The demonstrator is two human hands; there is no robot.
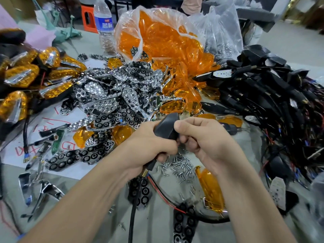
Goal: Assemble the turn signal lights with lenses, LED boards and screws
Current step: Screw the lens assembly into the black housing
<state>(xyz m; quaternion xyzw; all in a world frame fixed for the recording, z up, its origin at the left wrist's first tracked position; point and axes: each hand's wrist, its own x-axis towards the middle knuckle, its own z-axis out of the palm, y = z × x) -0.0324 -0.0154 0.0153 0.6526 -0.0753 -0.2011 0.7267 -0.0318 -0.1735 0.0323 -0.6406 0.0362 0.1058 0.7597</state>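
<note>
We see our left hand [149, 142] and right hand [201, 137] bare, with the left forearm [87, 199] and right forearm [254, 199] bare to the view's lower edge. Knuckles stand out as rounded ridges on each hand; blur hides finer detail
</note>
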